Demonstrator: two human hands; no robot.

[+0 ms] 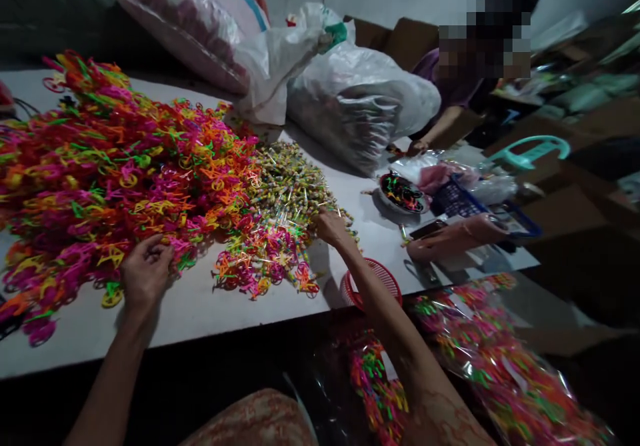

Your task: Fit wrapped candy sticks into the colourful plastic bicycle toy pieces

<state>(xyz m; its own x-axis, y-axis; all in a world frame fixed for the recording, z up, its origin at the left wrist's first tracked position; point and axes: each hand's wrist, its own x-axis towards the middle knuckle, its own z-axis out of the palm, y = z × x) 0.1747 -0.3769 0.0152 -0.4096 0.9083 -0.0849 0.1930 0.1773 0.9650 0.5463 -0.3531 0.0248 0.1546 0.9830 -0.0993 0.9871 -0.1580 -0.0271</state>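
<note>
A big heap of neon plastic toy pieces [110,173], pink, orange, yellow and green, covers the left of the white table [210,313]. Beside it lies a pile of small wrapped lollipops [290,186]. My left hand [146,271] rests at the near edge of the neon heap, fingers curled into the pieces. My right hand [330,227] reaches into the near side of the lollipop pile, fingers bent down among the sticks. What each hand grips is hidden.
A red mesh basket [385,276] sits under my right forearm. Large filled plastic sacks [360,99] stand at the back. Another person [465,79] sits across the table near a bowl of pieces [403,193] and blue basket [460,199]. Bagged toys [500,366] lie below right.
</note>
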